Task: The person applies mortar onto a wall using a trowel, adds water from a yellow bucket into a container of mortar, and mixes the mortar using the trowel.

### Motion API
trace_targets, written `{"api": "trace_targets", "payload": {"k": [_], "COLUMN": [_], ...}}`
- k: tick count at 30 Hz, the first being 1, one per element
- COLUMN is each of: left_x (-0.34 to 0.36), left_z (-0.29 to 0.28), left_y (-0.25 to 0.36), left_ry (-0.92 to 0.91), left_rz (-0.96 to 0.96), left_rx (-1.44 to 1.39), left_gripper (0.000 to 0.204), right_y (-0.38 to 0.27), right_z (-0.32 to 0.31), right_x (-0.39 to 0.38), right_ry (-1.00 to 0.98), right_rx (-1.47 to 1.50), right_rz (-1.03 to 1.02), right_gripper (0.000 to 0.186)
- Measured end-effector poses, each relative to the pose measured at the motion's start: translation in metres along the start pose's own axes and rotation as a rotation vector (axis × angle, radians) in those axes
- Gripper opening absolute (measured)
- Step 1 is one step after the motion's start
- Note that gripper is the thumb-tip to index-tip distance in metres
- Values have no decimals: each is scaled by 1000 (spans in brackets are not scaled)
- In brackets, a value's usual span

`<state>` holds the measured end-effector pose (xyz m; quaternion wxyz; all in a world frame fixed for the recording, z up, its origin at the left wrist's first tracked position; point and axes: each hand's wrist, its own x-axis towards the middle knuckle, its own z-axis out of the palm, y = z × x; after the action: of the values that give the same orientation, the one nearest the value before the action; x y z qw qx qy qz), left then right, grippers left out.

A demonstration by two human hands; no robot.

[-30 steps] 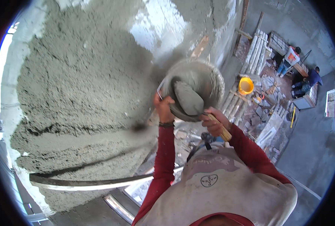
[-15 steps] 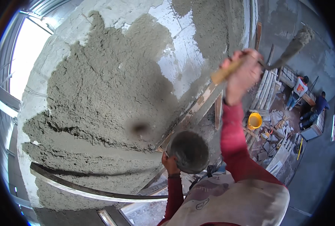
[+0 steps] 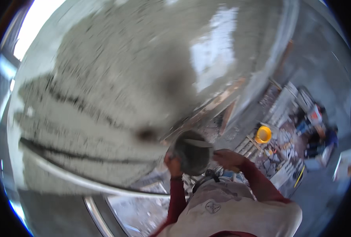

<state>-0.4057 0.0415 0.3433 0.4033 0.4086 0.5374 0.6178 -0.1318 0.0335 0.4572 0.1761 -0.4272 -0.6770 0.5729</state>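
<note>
My left hand (image 3: 173, 162) grips the left rim of a dark round mortar bowl (image 3: 193, 164) held in front of my chest. At the bowl's right side my right hand (image 3: 228, 159) is closed around the handle of a trowel. The trowel's grey blade (image 3: 198, 143) lies across the bowl's opening; how deep it dips into the contents is too blurred to tell. Ahead stands a wall coated with rough wet mortar (image 3: 116, 79), with a bare white patch (image 3: 215, 47) at its upper right.
A long curved-looking straightedge (image 3: 76, 178) crosses the wall's lower part. Wooden boards (image 3: 219, 98) lean beyond the bowl. To the right, a yellow bucket (image 3: 263, 135) stands amid rubble and planks. Two people (image 3: 317, 118) are at the far right.
My right hand has come down from its raised place at the upper right to the bowl, bringing the trowel over it. The view has shifted; my left hand still holds the bowl.
</note>
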Motion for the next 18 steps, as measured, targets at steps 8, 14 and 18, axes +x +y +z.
{"api": "trace_targets", "payload": {"k": [8,14,18], "left_x": [13,11,22], "left_z": [82,102,110], "left_y": [56,47,80], "left_ry": [-426,-530,-584], "left_rz": [-14,-148,-7], "left_rx": [4,-149,-148], "left_gripper": [44,51,53], "right_y": [118,78,110], "right_z": [50,-13,1], "right_x": [8,2,-12], "right_ry": [193,353,28], "right_rx": [-914,-961,-984], "right_rz": [-422,-496,-185], "right_gripper": [17,13,12]}}
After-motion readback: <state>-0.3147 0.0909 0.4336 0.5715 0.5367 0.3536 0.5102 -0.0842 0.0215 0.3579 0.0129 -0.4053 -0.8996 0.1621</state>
